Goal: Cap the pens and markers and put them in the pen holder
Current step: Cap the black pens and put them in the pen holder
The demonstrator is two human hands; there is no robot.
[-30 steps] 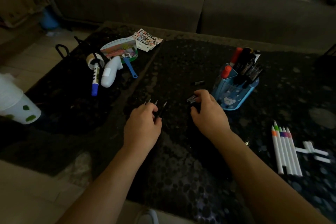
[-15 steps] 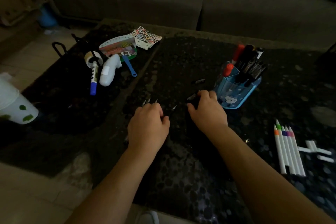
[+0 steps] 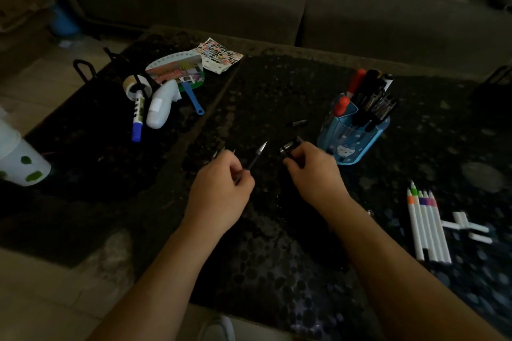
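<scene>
Over the dark counter (image 3: 277,271), the left hand (image 3: 219,188) is curled round a few uncapped pens (image 3: 256,156). One is pinched between thumb and forefinger, its tip angled up toward the right hand (image 3: 313,171). The right hand grips a small dark cap (image 3: 289,147) (maybe more than one, it's too dim to tell) just beside the blue pen holder (image 3: 346,144), which stands crowded with pens and markers. A loose cap (image 3: 298,122) lies on the counter beyond the hands. Five white markers (image 3: 428,227) lie side by side, well off to the right.
</scene>
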